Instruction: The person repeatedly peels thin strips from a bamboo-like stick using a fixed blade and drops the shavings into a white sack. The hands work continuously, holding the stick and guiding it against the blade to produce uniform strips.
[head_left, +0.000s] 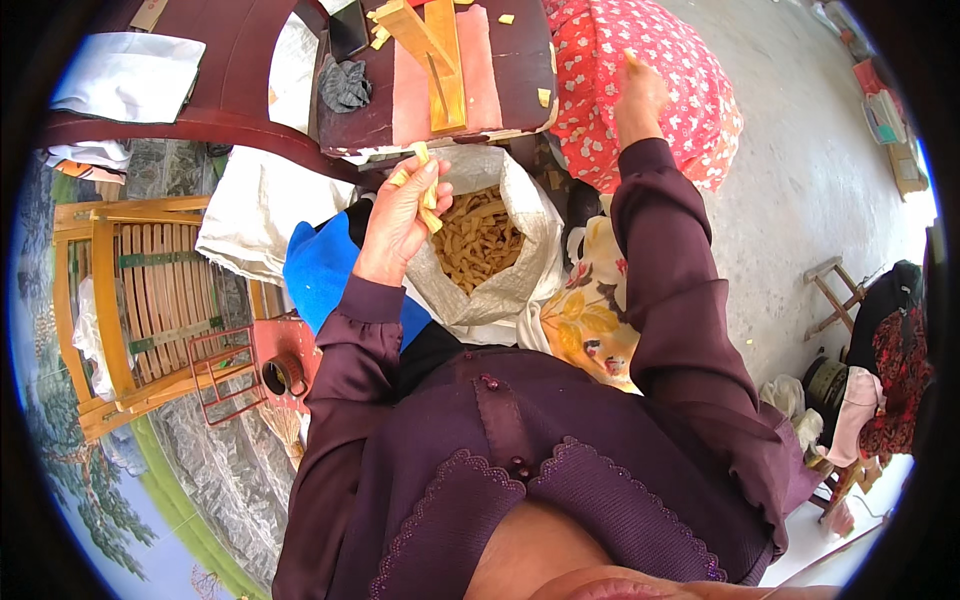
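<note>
My left hand (409, 210) holds several pale yellow strips (427, 191) between thumb and fingers, above the left rim of an open woven sack (532, 217). Brown-yellow dried strips (480, 240) lie inside the sack. My right hand (641, 94) is over a red cloth with white flowers (690, 45), its fingers closed around a small yellow piece (630, 56). Beyond the sack, a wooden stand with a slanted arm (448, 82) rests on a pink cloth (484, 67) on a dark padded seat (521, 82).
A grey crumpled cloth (345, 84) and small yellow pieces lie on the seat. At left are a white cloth (262, 202), a folded wooden slatted chair (112, 300) and a red wire rack (217, 375). A small wooden stool (836, 300) stands at right.
</note>
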